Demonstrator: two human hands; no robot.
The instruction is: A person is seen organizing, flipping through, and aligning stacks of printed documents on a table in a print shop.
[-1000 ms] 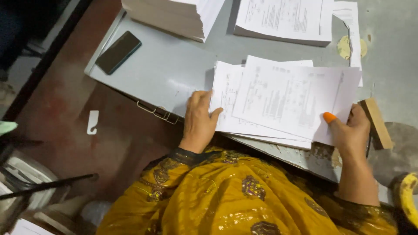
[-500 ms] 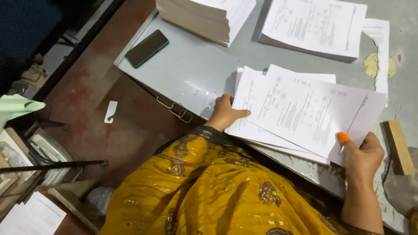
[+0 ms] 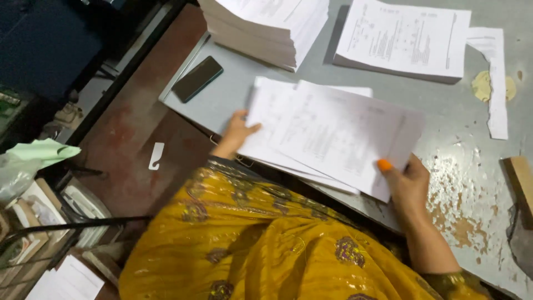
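Observation:
A loose sheaf of white printed sheets (image 3: 327, 133) lies fanned out near the front edge of a grey table (image 3: 461, 139). My left hand (image 3: 236, 133) grips its left edge, thumb on top. My right hand (image 3: 408, 186), with an orange-painted thumbnail, pinches the lower right corner of the top sheets. My yellow patterned clothing (image 3: 261, 244) fills the bottom of the view.
A thick pile of paper (image 3: 266, 28) and a thinner printed stack (image 3: 402, 39) sit at the back of the table. A black phone (image 3: 197, 79) lies at the left edge, a paper strip (image 3: 494, 78) at right, a wooden block (image 3: 522, 180) far right.
The view has shifted, so the table sits further right and lower. Both hands keep hold of the sheaf, which now looks blurred and slightly raised and shifted.

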